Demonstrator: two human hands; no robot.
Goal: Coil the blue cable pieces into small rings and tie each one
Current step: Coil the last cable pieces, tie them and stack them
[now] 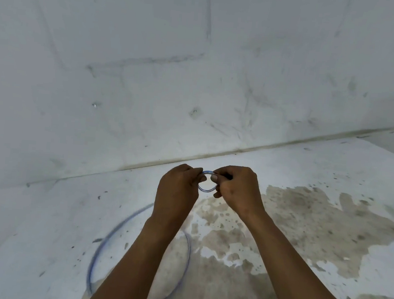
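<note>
A thin blue plastic-sheathed cable, wound into a small ring [208, 182], sits in the middle of the frame, held up between both hands above the stained white floor [304, 218]. The left hand [178, 190] pinches the ring's left side with curled fingers; the right hand [236, 188] grips its right side, thumb and fingertips closed on the strand. More of the blue cable trails in a large loose loop [102, 243] on the floor at lower left, partly hidden by the forearms. The step in hand appears to be coiling or starting the tie. Next, a free end likely needs passing through the ring and pulling snug while the coil stays pinched; which end is free cannot be told.
</note>
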